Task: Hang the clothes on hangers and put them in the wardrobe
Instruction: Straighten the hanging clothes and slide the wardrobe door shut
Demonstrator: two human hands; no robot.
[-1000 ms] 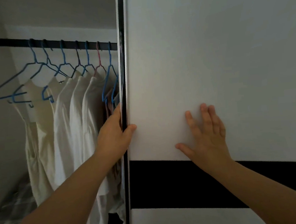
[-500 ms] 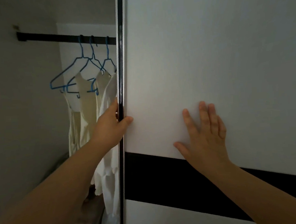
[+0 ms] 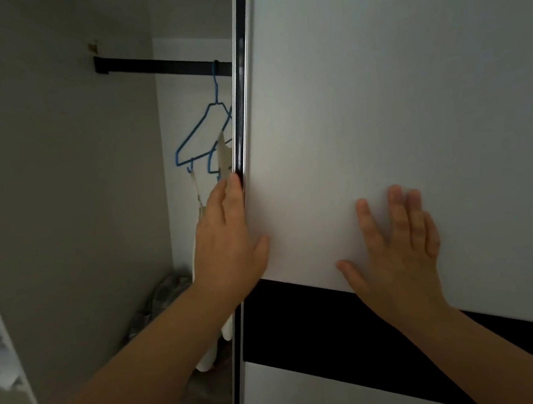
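White door [image 3: 378,99] – hides rail [image 3: 161,65], blue hanger [image 3: 197,134]

Dim, soft light brightest on the white door [image 3: 380,130], shadowed wardrobe interior [image 3: 68,184], wide-angle bending at edges.

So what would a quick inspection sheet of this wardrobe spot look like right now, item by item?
Surface: white sliding door with a black band across it and a metal edge strip.
Job's things: blue hangers on the dark rail; a pale garment hangs partly hidden behind the door edge.
Clutter: crumpled fabric low inside the wardrobe, too dim to identify.
Grippers: left hand holds the door edge, thumb on the front face; right hand lies flat on the door, fingers straight.
Cables: nothing seen.
Surroundings: grey wardrobe side wall, dim light.
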